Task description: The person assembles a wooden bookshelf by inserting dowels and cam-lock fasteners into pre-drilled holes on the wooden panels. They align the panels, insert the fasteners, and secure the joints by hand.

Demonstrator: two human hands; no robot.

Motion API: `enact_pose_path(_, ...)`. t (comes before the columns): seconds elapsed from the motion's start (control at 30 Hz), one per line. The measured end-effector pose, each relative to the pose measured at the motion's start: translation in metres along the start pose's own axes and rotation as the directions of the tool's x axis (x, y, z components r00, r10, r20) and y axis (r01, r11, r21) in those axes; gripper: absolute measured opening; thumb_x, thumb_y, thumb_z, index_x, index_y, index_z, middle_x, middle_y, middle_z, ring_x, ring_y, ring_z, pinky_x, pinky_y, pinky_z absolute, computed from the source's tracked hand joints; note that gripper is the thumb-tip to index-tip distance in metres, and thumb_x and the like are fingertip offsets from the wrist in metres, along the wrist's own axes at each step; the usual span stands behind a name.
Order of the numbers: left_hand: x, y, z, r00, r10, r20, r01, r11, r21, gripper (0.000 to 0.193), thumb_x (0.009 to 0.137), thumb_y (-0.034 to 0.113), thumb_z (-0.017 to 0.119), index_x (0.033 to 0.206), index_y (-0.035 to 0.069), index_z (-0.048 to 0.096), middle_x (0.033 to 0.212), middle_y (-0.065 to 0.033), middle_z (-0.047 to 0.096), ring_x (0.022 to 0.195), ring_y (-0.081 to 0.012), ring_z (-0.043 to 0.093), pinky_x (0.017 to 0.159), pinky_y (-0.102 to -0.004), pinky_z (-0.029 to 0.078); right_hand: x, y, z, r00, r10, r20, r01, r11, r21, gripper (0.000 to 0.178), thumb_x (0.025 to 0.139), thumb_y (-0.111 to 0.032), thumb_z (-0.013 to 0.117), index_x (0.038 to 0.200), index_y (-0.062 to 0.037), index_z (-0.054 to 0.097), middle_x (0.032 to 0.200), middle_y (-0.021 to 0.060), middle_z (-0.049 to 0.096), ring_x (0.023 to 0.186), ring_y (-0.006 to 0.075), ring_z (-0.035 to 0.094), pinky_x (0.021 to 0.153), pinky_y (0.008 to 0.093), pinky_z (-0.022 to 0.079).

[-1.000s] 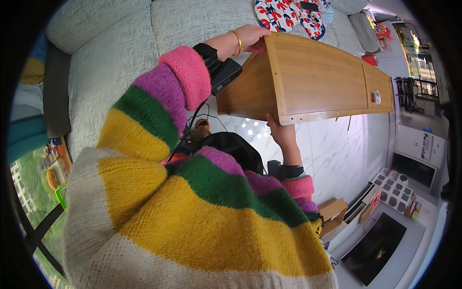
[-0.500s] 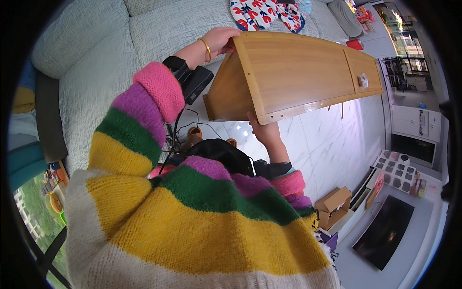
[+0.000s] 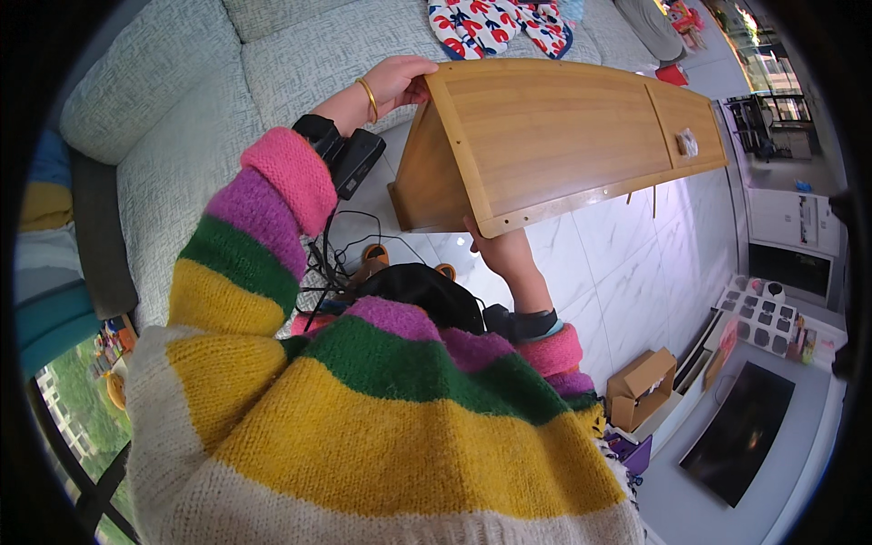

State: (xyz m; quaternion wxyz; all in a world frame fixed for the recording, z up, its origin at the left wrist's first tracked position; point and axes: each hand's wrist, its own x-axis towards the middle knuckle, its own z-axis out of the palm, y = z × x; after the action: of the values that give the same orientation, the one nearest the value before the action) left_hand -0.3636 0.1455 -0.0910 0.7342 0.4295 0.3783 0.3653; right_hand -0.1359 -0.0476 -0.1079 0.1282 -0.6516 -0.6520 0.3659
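A long light-brown wooden cabinet (image 3: 563,127) stretches away from me to the right, its broad panel facing up and its near end turned toward me. My left hand (image 3: 400,84), with a gold bangle at the wrist, grips the far corner of that end, thumb side along the top edge. At the near lower corner my right hand (image 3: 500,252) holds the cabinet, some of its fingers hidden beneath the edge. A small clear packet (image 3: 687,143) sits on the panel toward its far end.
A light grey sofa (image 3: 182,191) runs along the left and back, with a patterned cloth (image 3: 495,27) on it. Black cables (image 3: 338,259) lie by my feet on the marble floor (image 3: 604,263). An open cardboard box (image 3: 640,391) and a television (image 3: 740,434) are at right.
The near end of the cabinet has shifted slightly left in view, with both hands keeping their holds on it. My view has turned a little.
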Motion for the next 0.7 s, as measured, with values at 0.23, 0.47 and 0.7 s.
enact_pose_path(0.23,0.003,0.002,-0.003,0.999,-0.035,-0.017,0.036,0.997,0.069,0.021,0.088,0.025,0.058,0.098,0.007,0.061,0.08,0.0009,0.06,0.069,-0.0077,0.054,0.066,-0.0225,0.046,-0.005,-0.011,0.0,0.997,-0.028,-0.066,0.04,0.981,0.188,0.021,0.086,-0.017,0.058,0.087,0.0038,0.056,0.062,0.0083,0.059,0.055,0.0179,0.061,0.053,0.0315,0.046)
enact_pose_path(0.47,0.003,-0.002,-0.004,0.995,-0.097,0.024,0.093,0.985,0.143,0.027,0.088,0.035,0.055,0.099,0.011,0.061,0.083,0.0013,0.059,0.076,-0.0082,0.055,0.072,-0.0266,0.047,0.004,0.015,0.006,0.947,-0.271,-0.169,0.24,0.953,-0.184,0.019,0.083,-0.018,0.061,0.078,0.0005,0.06,0.059,0.0058,0.061,0.053,0.0189,0.059,0.057,0.0334,0.046)
enact_pose_path(0.7,0.001,-0.002,0.0,0.992,-0.124,-0.004,0.122,0.963,0.24,0.039,0.087,0.044,0.053,0.106,0.011,0.059,0.095,-0.0009,0.06,0.089,-0.0114,0.057,0.08,-0.0311,0.047,0.0,0.02,0.013,0.991,-0.034,-0.129,0.032,0.999,-0.021,0.021,0.083,-0.018,0.063,0.084,0.0031,0.062,0.063,0.0087,0.062,0.047,0.0141,0.056,0.043,0.0274,0.044)
